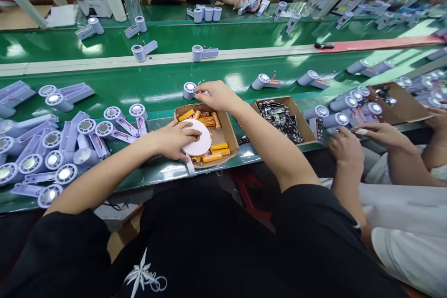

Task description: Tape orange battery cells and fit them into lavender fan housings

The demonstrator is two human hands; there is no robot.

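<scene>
My left hand (173, 140) has its fingers curled over the edge of a white tape roll (199, 138), whose loose end hangs toward the bench edge. Beneath the roll, a cardboard box (231, 136) holds several orange cylindrical batteries (220, 145). Beyond the box, my right hand (219, 96) is closed on a pale purple handheld fan (189, 90) on the green conveyor belt. Its round head shows to the left of my fingertips; the hand hides most of its handle.
Purple fans (54, 158) are heaped on the left. A box of small circuit boards (282, 118) stands right of the batteries. A co-worker's hands (349, 144) work close on my right. More fans ride the belt (153, 86), and people sit across it.
</scene>
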